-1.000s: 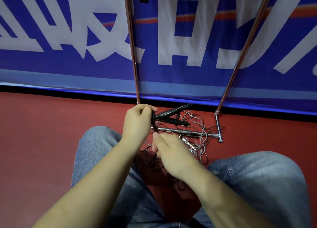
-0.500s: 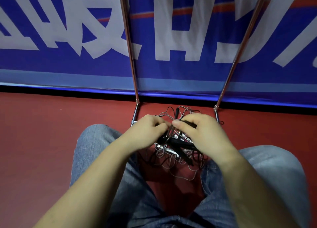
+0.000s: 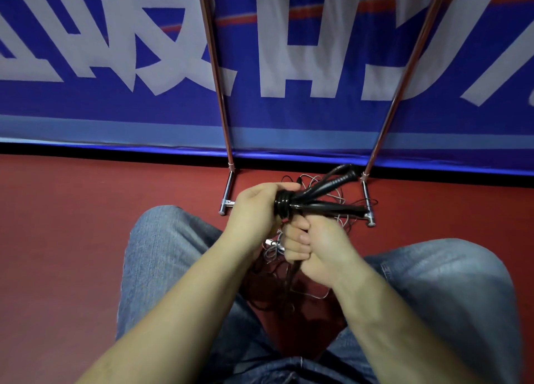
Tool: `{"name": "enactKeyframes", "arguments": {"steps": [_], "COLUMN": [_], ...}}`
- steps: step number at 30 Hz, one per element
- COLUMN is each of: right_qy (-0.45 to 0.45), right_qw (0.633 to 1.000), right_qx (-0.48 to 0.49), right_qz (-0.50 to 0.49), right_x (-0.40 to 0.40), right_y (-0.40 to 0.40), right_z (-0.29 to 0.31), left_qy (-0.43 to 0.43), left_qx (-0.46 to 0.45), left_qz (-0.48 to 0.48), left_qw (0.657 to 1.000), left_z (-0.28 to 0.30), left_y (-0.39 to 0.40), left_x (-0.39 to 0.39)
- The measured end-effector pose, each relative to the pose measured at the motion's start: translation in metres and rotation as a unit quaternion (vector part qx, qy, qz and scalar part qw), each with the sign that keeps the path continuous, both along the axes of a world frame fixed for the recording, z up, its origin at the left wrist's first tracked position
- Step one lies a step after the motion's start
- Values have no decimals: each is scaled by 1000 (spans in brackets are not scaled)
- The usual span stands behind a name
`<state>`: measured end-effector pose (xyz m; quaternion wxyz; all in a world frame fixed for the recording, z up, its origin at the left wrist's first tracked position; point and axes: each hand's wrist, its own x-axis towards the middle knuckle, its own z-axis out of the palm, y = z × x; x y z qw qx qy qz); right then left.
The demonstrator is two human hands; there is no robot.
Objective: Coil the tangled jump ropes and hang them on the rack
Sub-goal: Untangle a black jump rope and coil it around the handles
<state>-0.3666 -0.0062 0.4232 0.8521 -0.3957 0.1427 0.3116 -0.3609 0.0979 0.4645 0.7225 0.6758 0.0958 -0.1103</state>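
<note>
Fingers point(image 3: 291, 240) of both hands closed around one black coiled jump rope point(image 3: 284, 206), two handles point(image 3: 332, 208) protruding.

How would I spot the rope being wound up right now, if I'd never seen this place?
Find the metal rack standing before the blue banner; a person's hands meet at its foot. The black rope bundle sticks out of the left hand, thick and wrapped tight, unlike the thin pale cords loose on the floor.
</note>
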Motion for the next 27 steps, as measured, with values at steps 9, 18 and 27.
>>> {"name": "enactKeyframes", "arguments": {"steps": [9,18,27], "right_qy": [-124,-304,-376], "right_qw": [942,832,713], "right_qx": [-311,-462,-592], "right_qz": [6,35,-5], "right_x": [-14,-18,-7], "right_y": [15,-9,-37], "right_z": [9,34,39], "left_qy": [-96,-82,-87], "left_qx": [171,336,272], "left_qz": [91,2,-189], "left_qw": [976,938,939], "left_z": [-21,-19,-11], "left_y": [5,12,23], "left_x": [15,20,19]}}
